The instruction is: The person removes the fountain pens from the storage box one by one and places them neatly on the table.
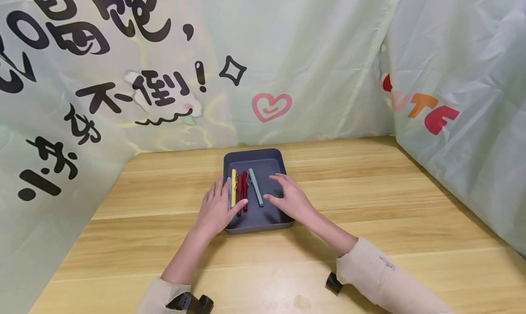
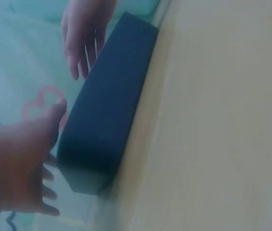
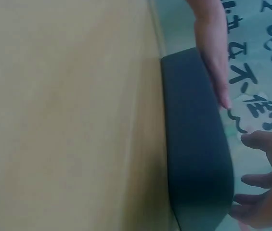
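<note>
A dark grey rectangular tray [image 1: 273, 217] lies on the table with several pens in it. Toward its left side are a yellow pen [image 1: 234, 188], dark red pens [image 1: 245, 191] and a blue pen [image 1: 229, 193] partly covered by fingers. A pale teal pen [image 1: 255, 187] lies slanted near the middle. My left hand [image 1: 214, 210] is over the tray's left rim, fingers extended and thumb reaching over the red pens' lower ends. Over the right rim, my right hand [image 1: 293, 201] has its fingers spread, with nothing between them. Both wrist views show the tray's outer wall [image 2: 109, 91] and both hands, pens hidden.
The wooden table [image 1: 349, 191] extends around the tray on all sides. Printed fabric [image 1: 320, 76] hangs behind and at both sides of it. Small black devices [image 1: 334, 283] are at both sleeves.
</note>
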A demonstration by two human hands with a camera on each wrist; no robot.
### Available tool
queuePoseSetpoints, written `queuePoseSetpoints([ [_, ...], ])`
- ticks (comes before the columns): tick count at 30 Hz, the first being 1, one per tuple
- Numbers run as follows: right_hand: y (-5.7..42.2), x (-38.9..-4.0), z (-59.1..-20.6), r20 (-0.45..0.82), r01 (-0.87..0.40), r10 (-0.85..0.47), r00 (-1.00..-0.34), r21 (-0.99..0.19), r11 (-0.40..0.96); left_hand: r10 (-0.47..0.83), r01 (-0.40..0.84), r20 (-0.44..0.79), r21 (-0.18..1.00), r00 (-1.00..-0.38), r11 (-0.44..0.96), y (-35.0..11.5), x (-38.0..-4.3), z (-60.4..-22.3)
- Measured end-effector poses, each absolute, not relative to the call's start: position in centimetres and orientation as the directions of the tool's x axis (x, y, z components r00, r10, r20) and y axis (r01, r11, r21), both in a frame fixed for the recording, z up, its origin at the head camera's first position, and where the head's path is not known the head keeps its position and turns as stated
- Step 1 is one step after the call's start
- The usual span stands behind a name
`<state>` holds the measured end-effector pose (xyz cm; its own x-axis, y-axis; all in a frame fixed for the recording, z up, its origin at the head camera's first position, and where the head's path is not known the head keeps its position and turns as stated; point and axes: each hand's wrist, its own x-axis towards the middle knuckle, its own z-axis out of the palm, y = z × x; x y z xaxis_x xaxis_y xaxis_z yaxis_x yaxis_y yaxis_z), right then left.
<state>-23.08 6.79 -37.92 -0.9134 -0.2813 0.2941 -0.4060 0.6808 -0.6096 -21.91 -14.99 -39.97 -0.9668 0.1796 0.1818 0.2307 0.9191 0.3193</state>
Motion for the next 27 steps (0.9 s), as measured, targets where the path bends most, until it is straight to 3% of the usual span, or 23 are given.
queuePoseSetpoints([
  [8,4.4,-25.7,-38.8,0.176,-0.361,-0.328,-0.928,-0.640,0.678,0.196,0.225,0.120,0.338,-0.973,0.914,-15.0,-22.9,-41.0],
  [18,3.3,-27.2,-40.5,0.168,-0.403,-0.394,-0.904,-0.646,0.648,0.161,0.164,0.039,0.373,-0.986,0.913,-15.3,-22.7,-40.9],
  [27,3.7,-27.5,-40.7,0.127,-0.359,-0.373,-0.919,-0.660,0.660,0.170,0.167,0.029,0.413,-0.985,0.895,-15.1,-22.8,-41.0],
])
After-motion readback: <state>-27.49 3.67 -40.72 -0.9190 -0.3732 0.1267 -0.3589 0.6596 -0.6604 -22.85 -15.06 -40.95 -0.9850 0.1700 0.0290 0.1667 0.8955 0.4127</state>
